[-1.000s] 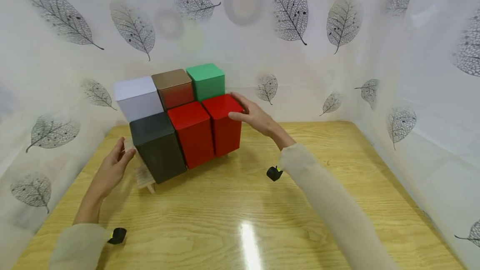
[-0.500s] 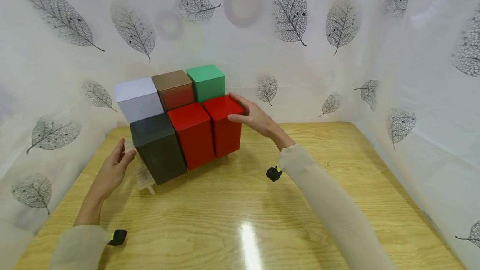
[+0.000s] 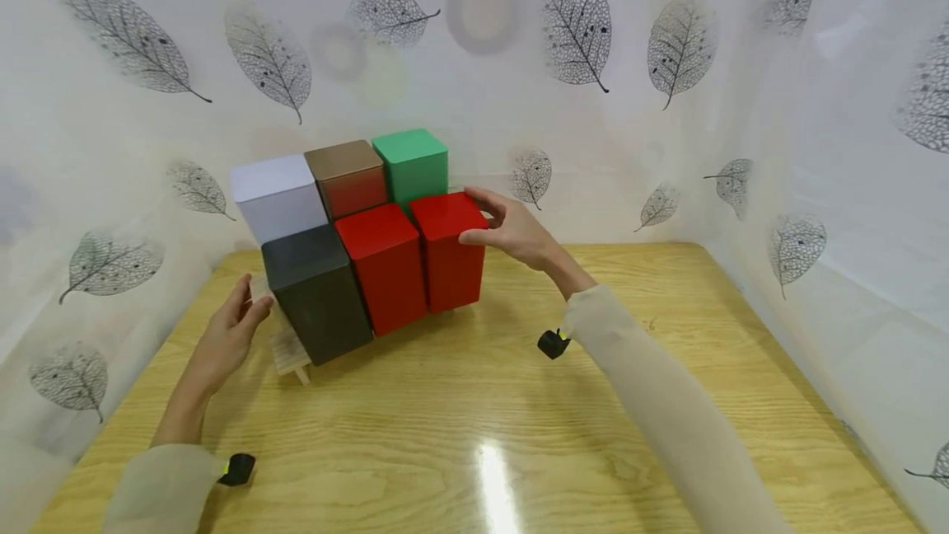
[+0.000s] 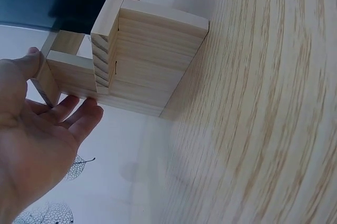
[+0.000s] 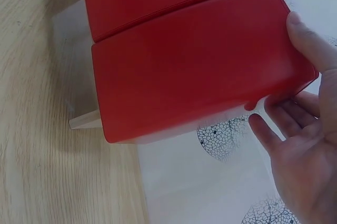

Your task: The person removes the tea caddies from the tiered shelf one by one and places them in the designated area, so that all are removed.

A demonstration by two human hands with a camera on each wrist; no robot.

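Note:
On a two-tier wooden rack (image 4: 152, 39) stand several lidded boxes in two rows. The lower front row has a black box (image 3: 319, 303), a red box (image 3: 389, 278) and a second red box (image 3: 454, 262) at its right end. Behind are a white box (image 3: 278, 196), a brown box (image 3: 348, 175) and a green box (image 3: 413, 163). My right hand (image 3: 515, 229) grips the top of the right-end red box, thumb in front and fingers behind. My left hand (image 3: 226, 336) holds the rack's left end, its thumb against the upper wooden edge and fingers beneath.
The rack stands on a wood-grain table (image 3: 415, 435). White sheeting (image 3: 474, 105) printed with leaves closes off the back and both sides. A small black device (image 3: 237, 470) hangs at the left cuff, another black device (image 3: 552, 344) at the right.
The right-end red box has shifted slightly right with my right hand, and the gap between the two red boxes is wider. My left hand stays at the rack. The whole view has shifted slightly.

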